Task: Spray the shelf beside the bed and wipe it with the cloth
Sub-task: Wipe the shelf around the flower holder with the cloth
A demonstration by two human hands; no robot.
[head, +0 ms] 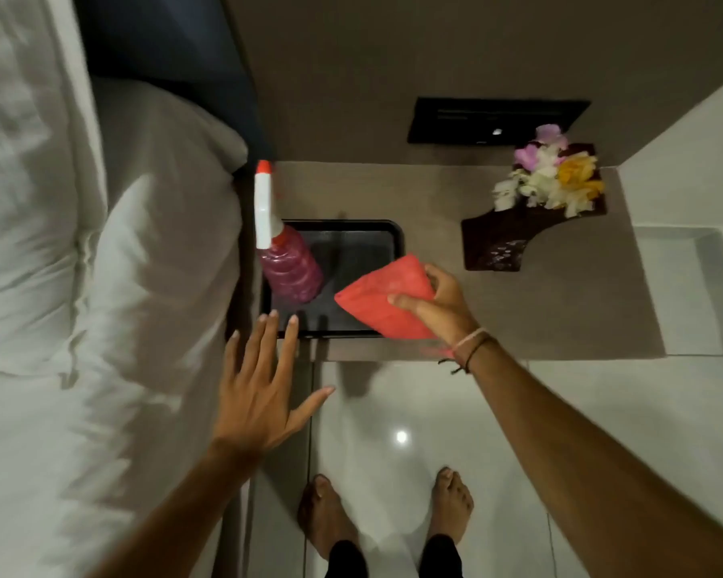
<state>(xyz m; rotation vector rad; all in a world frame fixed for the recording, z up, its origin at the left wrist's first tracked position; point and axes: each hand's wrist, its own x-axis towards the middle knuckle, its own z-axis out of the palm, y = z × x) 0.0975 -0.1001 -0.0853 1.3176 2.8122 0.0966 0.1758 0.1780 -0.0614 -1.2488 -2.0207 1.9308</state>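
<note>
Bedside shelf point(497, 310) between the white bed point(80, 285) and the wall, before spraying.
The spray bottle point(287, 260) stands on the black tray point(393, 235). The left hand point(259, 394), fingers spread wide, reaches near it; the right hand point(439, 306) pinches the red cloth point(387, 298) over the tray. Next, likely grasp the bottle.

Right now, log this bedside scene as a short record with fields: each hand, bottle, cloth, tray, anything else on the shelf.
left hand: open, fingers spread, holding nothing, near the tray's front edge
right hand: grips the red cloth over the tray
spray bottle: pink liquid, standing on the black tray
shelf: also holds a dark dish of flowers
bed: left of the shelf
</note>
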